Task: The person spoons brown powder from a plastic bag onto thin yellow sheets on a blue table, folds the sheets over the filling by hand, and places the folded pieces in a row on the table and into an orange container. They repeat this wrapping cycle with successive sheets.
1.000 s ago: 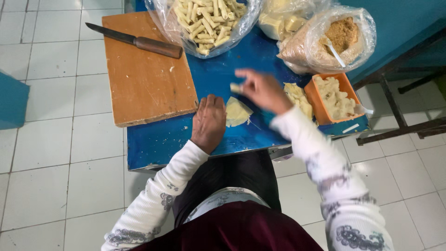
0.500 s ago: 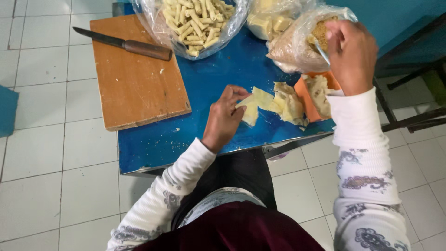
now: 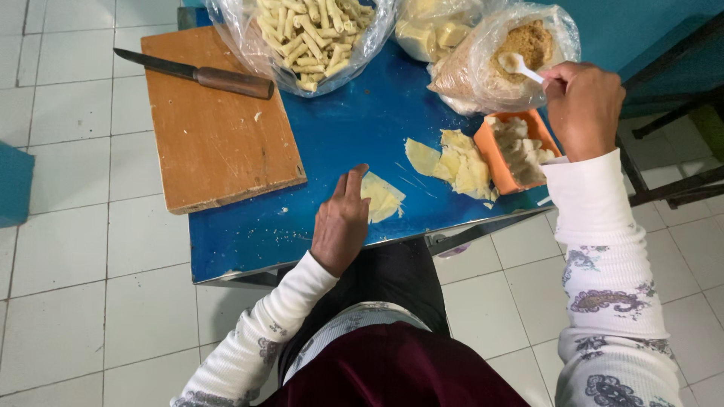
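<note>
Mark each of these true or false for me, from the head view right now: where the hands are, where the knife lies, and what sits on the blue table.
1. The left hand rests on a thin pale yellow wrapper sheet on the blue table. True.
2. The right hand holds a small white spoon at the clear plastic bag of brown crumbly filling. True.
3. The wooden-handled knife lies in the orange rectangular tray. False: it lies on the wooden cutting board; the tray holds pale pieces.
4. The clear bag of pale rolled sticks sits on the floor. False: it sits at the table's far edge.
5. A loose stack of yellow wrapper sheets lies beside the orange tray. True.
</note>
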Available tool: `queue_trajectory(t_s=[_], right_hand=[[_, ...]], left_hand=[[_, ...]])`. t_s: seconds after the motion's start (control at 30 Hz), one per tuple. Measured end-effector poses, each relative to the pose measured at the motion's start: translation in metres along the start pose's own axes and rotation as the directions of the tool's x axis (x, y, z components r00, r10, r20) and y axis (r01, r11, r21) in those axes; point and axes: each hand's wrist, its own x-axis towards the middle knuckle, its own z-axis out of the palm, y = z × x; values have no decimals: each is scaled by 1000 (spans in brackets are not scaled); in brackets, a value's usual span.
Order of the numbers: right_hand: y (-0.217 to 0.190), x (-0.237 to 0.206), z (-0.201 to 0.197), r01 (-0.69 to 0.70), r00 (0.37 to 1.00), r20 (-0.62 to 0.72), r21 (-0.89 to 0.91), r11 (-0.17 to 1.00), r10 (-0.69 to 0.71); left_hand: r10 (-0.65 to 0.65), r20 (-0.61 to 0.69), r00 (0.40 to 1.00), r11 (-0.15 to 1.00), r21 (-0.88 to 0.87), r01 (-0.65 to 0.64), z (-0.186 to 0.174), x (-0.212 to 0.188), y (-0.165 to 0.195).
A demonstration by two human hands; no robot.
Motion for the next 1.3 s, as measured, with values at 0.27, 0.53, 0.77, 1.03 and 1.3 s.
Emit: queue_trajectory(t_s=[0.27,0.53,0.77,1.03,1.3], right_hand=[[21,0,2,-235,971,134,421,876,197],[8,-17,-17,-339,940,182,573,747,287],[-64,-81,13,-515,830,531,612,600,171],[-132,-115,46,-179,897,429,574,799,-108],[-147,-129,35,364,916,47,314,877,-397]], left_hand=[[57,-61,997,998,22,-56,-7,-10,7],[36,-147,988,999,32,-32,2,-19,9],[-52,-183,982,995,-89,36,10,-25,7],[-14,-261,965,997,-79,-7,14,-25,-4],[-119,-218,969,966,-250,63,14,-22,-10]])
